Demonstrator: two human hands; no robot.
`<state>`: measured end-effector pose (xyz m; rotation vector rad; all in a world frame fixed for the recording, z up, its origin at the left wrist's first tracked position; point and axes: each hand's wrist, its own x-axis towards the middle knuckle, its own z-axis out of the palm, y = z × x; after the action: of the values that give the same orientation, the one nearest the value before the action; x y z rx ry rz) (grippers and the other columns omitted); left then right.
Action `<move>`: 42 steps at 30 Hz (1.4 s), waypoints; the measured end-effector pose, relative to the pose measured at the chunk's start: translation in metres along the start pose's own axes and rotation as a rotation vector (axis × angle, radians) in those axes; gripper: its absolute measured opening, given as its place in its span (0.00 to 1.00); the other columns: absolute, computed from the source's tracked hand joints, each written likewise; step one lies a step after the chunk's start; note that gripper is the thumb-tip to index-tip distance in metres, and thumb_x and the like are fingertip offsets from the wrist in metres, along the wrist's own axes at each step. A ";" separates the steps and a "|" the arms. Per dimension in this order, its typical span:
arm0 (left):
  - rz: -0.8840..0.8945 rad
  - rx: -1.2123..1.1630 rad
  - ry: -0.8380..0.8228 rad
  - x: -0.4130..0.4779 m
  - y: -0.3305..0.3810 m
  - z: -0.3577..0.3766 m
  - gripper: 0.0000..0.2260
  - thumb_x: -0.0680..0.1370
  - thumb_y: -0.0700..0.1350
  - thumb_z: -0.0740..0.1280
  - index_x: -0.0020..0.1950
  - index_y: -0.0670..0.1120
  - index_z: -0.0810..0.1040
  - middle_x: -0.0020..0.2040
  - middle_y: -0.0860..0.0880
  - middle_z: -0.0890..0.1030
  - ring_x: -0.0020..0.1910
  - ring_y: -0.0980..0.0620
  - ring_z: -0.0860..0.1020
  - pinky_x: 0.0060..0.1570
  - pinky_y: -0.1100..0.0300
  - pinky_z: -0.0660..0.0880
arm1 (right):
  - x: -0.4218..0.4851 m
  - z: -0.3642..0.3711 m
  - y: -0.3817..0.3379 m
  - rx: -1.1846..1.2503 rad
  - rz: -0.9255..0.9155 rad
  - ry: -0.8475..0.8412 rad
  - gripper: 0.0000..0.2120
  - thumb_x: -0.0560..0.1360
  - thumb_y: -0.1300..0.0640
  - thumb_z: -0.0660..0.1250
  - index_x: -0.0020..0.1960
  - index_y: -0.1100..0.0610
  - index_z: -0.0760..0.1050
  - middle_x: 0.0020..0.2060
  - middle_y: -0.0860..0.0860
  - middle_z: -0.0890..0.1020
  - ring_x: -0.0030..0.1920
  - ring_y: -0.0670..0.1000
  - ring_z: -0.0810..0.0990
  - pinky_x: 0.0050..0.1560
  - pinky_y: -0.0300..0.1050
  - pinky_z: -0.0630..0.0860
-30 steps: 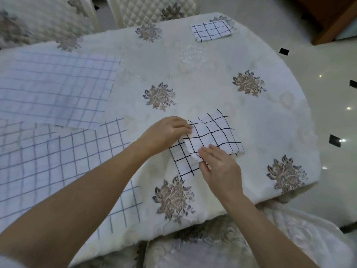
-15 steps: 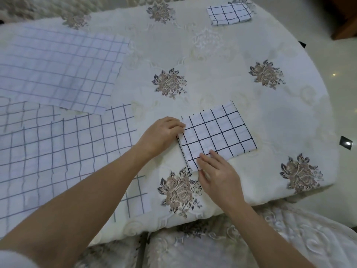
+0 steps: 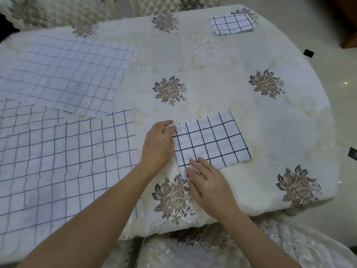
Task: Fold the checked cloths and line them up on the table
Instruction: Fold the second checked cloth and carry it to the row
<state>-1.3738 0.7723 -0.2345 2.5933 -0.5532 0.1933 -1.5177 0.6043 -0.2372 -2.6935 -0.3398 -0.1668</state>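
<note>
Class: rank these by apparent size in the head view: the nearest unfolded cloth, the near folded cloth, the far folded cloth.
1. nearest unfolded cloth
2. near folded cloth
3. far folded cloth, though its distance from the camera shrinks it, so true size is unsure.

The counter (image 3: 222,78), draped in cream flowered fabric, carries at left a far open cloth (image 3: 63,74) overlapping a near open cloth (image 3: 58,161), near centre a folded cloth (image 3: 210,140), far right a small folded cloth (image 3: 231,24).

Matt checked cloth (image 3: 210,140) (embroidered tablecloth (image 3: 212,78))
</note>
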 end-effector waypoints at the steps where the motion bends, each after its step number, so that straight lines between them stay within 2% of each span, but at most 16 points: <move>1: -0.010 0.030 0.006 -0.004 0.010 0.003 0.15 0.76 0.37 0.65 0.62 0.39 0.78 0.66 0.39 0.77 0.64 0.39 0.75 0.59 0.43 0.75 | 0.003 -0.005 0.003 0.008 -0.034 0.019 0.14 0.82 0.53 0.62 0.63 0.57 0.79 0.70 0.53 0.76 0.74 0.54 0.69 0.69 0.54 0.72; 5: -0.081 0.133 -0.105 -0.025 0.058 0.024 0.27 0.81 0.54 0.53 0.75 0.40 0.66 0.77 0.40 0.64 0.76 0.42 0.63 0.74 0.43 0.62 | 0.031 -0.023 0.038 0.039 -0.009 0.210 0.15 0.83 0.57 0.59 0.63 0.63 0.79 0.68 0.58 0.77 0.72 0.57 0.71 0.69 0.55 0.71; 7: -0.108 0.180 -0.159 -0.034 0.072 0.038 0.31 0.82 0.59 0.49 0.79 0.41 0.58 0.81 0.43 0.56 0.80 0.45 0.54 0.77 0.44 0.54 | 0.047 -0.029 0.065 -0.002 0.025 0.225 0.18 0.83 0.56 0.57 0.66 0.65 0.76 0.69 0.59 0.75 0.73 0.58 0.69 0.70 0.57 0.70; 10: -0.092 0.260 -0.198 -0.039 0.078 0.053 0.33 0.82 0.63 0.46 0.81 0.43 0.52 0.82 0.44 0.50 0.81 0.47 0.48 0.77 0.43 0.50 | 0.070 -0.030 0.095 -0.122 0.036 0.049 0.27 0.84 0.47 0.51 0.75 0.64 0.66 0.75 0.58 0.67 0.78 0.57 0.61 0.74 0.59 0.63; 12: -0.108 0.284 -0.221 -0.038 0.075 0.058 0.33 0.82 0.63 0.47 0.81 0.45 0.50 0.82 0.45 0.48 0.81 0.47 0.46 0.77 0.43 0.50 | 0.080 -0.027 0.107 -0.226 0.046 -0.089 0.33 0.83 0.40 0.45 0.79 0.62 0.59 0.79 0.56 0.60 0.80 0.55 0.54 0.78 0.58 0.55; 14: -0.135 0.292 -0.235 -0.038 0.071 0.059 0.34 0.82 0.64 0.46 0.82 0.46 0.48 0.82 0.46 0.46 0.81 0.48 0.44 0.78 0.45 0.48 | 0.083 -0.023 0.119 -0.280 0.055 -0.192 0.37 0.81 0.35 0.42 0.81 0.59 0.50 0.81 0.54 0.52 0.81 0.52 0.46 0.79 0.55 0.47; 16: -0.148 0.295 -0.235 -0.038 0.070 0.059 0.34 0.82 0.65 0.47 0.82 0.47 0.46 0.82 0.46 0.44 0.80 0.49 0.43 0.78 0.47 0.47 | 0.080 -0.021 0.130 -0.296 0.049 -0.236 0.39 0.80 0.32 0.41 0.82 0.57 0.45 0.81 0.52 0.47 0.80 0.50 0.41 0.80 0.53 0.44; 22: -0.173 0.306 -0.282 -0.036 0.071 0.055 0.35 0.80 0.66 0.47 0.82 0.49 0.46 0.82 0.47 0.44 0.80 0.49 0.42 0.78 0.46 0.47 | 0.075 -0.025 0.142 -0.328 0.123 -0.212 0.41 0.79 0.31 0.41 0.81 0.58 0.43 0.81 0.51 0.45 0.80 0.48 0.41 0.79 0.57 0.44; 25: -0.205 0.358 -0.319 -0.024 0.077 0.042 0.35 0.78 0.65 0.50 0.81 0.49 0.55 0.82 0.45 0.52 0.80 0.46 0.51 0.77 0.40 0.46 | 0.076 -0.027 0.141 -0.343 0.130 -0.236 0.42 0.79 0.30 0.41 0.81 0.58 0.43 0.81 0.52 0.45 0.80 0.49 0.41 0.79 0.58 0.43; 28: -0.179 0.366 -0.216 0.000 0.087 0.036 0.30 0.78 0.60 0.54 0.76 0.46 0.65 0.78 0.43 0.62 0.78 0.44 0.59 0.76 0.40 0.52 | 0.085 -0.028 0.131 -0.355 0.109 -0.161 0.40 0.80 0.33 0.45 0.81 0.60 0.50 0.80 0.57 0.52 0.81 0.54 0.48 0.79 0.59 0.45; 31: -0.147 0.305 -0.196 0.011 0.087 0.053 0.29 0.82 0.56 0.51 0.80 0.45 0.57 0.81 0.46 0.53 0.80 0.47 0.51 0.78 0.45 0.50 | 0.098 -0.021 0.124 -0.294 0.075 -0.165 0.37 0.81 0.36 0.44 0.80 0.61 0.53 0.80 0.58 0.54 0.80 0.55 0.50 0.79 0.54 0.45; 34: -0.153 0.307 -0.248 0.004 0.077 0.067 0.30 0.83 0.60 0.45 0.82 0.48 0.47 0.82 0.49 0.46 0.80 0.50 0.43 0.78 0.47 0.46 | 0.100 -0.013 0.129 -0.278 0.038 -0.213 0.40 0.80 0.34 0.37 0.81 0.61 0.50 0.81 0.57 0.51 0.81 0.53 0.47 0.80 0.52 0.45; 38: -0.196 0.304 -0.217 -0.004 0.067 0.068 0.32 0.82 0.64 0.43 0.82 0.51 0.44 0.82 0.50 0.43 0.80 0.51 0.41 0.78 0.47 0.44 | 0.097 -0.015 0.136 -0.284 0.051 -0.216 0.41 0.80 0.32 0.38 0.81 0.59 0.44 0.81 0.54 0.45 0.80 0.50 0.41 0.80 0.52 0.45; 42: -0.244 0.307 -0.212 -0.011 0.062 0.065 0.33 0.82 0.65 0.44 0.82 0.49 0.44 0.82 0.48 0.42 0.80 0.50 0.40 0.78 0.47 0.46 | 0.097 -0.020 0.145 -0.304 0.146 -0.217 0.42 0.78 0.30 0.36 0.81 0.58 0.41 0.81 0.53 0.43 0.80 0.50 0.39 0.80 0.54 0.45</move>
<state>-1.4075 0.6945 -0.2678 2.9730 -0.2900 -0.0871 -1.3876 0.4887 -0.2597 -3.0326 -0.1915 0.1293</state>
